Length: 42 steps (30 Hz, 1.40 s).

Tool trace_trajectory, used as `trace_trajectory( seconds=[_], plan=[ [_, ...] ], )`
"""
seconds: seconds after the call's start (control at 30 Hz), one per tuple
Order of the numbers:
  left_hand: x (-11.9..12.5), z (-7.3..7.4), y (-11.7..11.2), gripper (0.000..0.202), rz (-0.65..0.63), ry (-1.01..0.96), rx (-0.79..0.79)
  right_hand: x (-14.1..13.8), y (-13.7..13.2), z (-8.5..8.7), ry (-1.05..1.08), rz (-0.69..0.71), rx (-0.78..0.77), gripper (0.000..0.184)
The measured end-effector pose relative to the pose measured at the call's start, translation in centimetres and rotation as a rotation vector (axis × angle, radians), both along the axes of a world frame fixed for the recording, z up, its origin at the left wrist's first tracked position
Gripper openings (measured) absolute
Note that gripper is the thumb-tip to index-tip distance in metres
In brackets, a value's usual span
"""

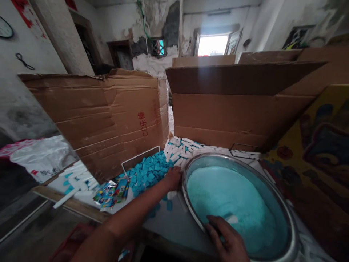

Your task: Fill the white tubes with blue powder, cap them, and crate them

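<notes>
A wide metal basin (283, 211) full of pale blue powder (231, 200) sits on the table in front of me. My right hand (227, 238) rests inside the basin's near edge on the powder, its fingers curled round a small white piece. My left hand (172, 178) reaches forward to the pile of small blue caps (148, 170) just left of the basin, fingers bent down into them. What that hand holds is hidden. White tubes (185, 147) lie heaped behind the caps and along the basin's far rim.
Tall cardboard sheets (109, 116) wall the table on the left, and a large cardboard box (234, 105) stands behind. A colourful printed board (319, 153) leans at the right. Small printed packets (111, 191) and loose white tubes (76, 174) lie at the table's left edge.
</notes>
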<state>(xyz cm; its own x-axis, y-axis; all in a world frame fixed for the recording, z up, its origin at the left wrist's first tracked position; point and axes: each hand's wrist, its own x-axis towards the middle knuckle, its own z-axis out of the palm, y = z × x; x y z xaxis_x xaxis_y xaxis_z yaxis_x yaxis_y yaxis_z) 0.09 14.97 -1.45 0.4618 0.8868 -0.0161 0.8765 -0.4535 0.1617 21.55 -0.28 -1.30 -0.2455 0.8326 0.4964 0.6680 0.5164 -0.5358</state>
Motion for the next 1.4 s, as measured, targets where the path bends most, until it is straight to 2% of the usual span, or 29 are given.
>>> trace_trajectory(
  seconds=[0.1, 0.2, 0.3, 0.37, 0.47, 0.53, 0.6, 0.67, 0.73, 0.83, 0.9, 0.97, 1.1, 1.2, 1.27, 1.3, 1.4],
  plan=[
    [-2.3, -0.6, -2.5, 0.028, 0.004, -0.037, -0.011, -0.5, -0.1, 0.6, 0.033, -0.043, -0.036, 0.03],
    [-4.7, -0.8, -4.1, 0.025, 0.053, -0.101, -0.003, -0.6, -0.2, 0.4, 0.06, -0.071, -0.069, 0.032],
    [-6.6, -0.1, -5.7, 0.025, 0.101, -0.196, 0.032, -0.3, -0.2, 0.0, 0.085, -0.076, -0.1, 0.032],
    [-7.1, 0.8, -7.2, 0.021, 0.114, -0.388, 0.014, -0.3, -0.2, 0.1, 0.109, -0.088, -0.118, 0.032],
    [-6.7, 2.3, -10.4, 0.018, 0.109, -0.69, -0.171, -1.0, -0.5, 1.5, 0.137, -0.104, -0.098, 0.029],
    [-5.7, 3.4, -12.7, 0.019, 0.111, -0.706, -0.308, -2.0, -0.9, 2.9, 0.124, -0.046, -0.064, 0.027],
    [-4.7, 4.4, -14.5, 0.019, 0.098, -0.667, -0.384, -3.1, -1.2, 4.1, 0.078, 0.076, -0.056, 0.03],
    [-3.8, 5.1, -15.7, 0.019, 0.079, -0.674, -0.421, -4.2, -1.4, 4.7, 0.02, 0.191, -0.076, 0.033],
    [-3.2, 5.3, -16.2, 0.019, 0.076, -0.767, -0.467, -4.8, -1.6, 4.5, -0.007, 0.244, -0.119, 0.03],
    [-2.7, 4.7, -16.5, 0.02, 0.154, -1.08, -0.636, -5.0, -2.1, 4.0, 0.083, 0.215, -0.239, 0.026],
    [-2.3, 3.9, -16.5, 0.023, 0.228, -1.303, -0.729, -5.0, -2.5, 3.9, 0.233, 0.172, -0.365, 0.024],
    [-1.7, 3.4, -16.5, 0.025, 0.261, -1.446, -0.746, -5.1, -2.9, 4.1, 0.428, 0.168, -0.547, 0.024],
    [-0.6, 3.1, -16.8, 0.027, 0.265, -1.497, -0.716, -6.3, -3.5, 3.5, 0.88, 0.215, -0.896, 0.027],
    [-0.3, 3.0, -17.0, 0.025, 0.264, -1.495, -0.687, -7.1, -3.8, 2.8, 1.035, 0.228, -1.019, 0.033],
    [-0.4, 2.8, -17.0, 0.022, 0.256, -1.502, -0.649, -6.7, -3.8, 2.9, 0.907, 0.249, -0.998, 0.031],
    [-0.5, 2.8, -16.9, 0.022, 0.251, -1.505, -0.624, -6.0, -3.6, 3.2, 0.781, 0.239, -0.929, 0.028],
    [-0.6, 2.8, -16.6, 0.024, 0.243, -1.514, -0.618, -2.0, -2.0, 4.5, 0.314, 0.089, -0.595, 0.022]
  ],
)
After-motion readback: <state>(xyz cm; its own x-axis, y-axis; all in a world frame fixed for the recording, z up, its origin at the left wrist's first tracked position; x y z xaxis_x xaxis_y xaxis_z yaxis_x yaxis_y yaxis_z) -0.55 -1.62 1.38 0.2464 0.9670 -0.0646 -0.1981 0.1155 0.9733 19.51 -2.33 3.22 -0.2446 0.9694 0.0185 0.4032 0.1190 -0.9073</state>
